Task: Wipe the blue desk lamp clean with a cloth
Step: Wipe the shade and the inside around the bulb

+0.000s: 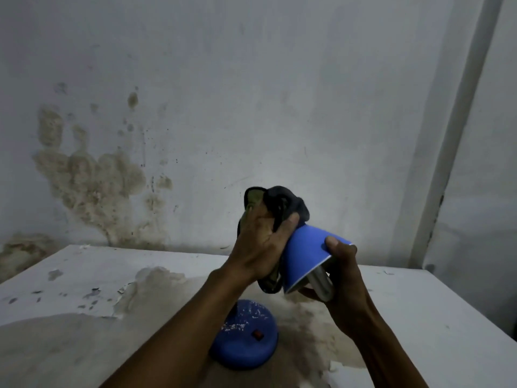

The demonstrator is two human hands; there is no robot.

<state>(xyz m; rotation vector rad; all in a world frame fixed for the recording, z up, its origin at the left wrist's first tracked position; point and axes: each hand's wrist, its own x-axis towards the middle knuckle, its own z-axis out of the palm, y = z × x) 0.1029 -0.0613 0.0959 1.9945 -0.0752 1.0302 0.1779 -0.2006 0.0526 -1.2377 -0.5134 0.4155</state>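
Left hand (260,242) gripping dark cloth (291,204) against blue lamp shade (305,256), right hand (340,281) gripping shade's rim

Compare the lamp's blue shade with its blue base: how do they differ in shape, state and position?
The shade is a cone, tilted and held up; the base is a low dome resting on the table. The shade looks clean, while the base is flecked with white specks. The left hand and right hand are on the shade; neither touches the base. Both are blue.

The smooth matt blue conical lamp shade (306,254) meets a soft dark crumpled cloth (288,204); the round blue plastic lamp base (246,343) is flecked white; the white-painted bench (84,278) is peeling and stained.
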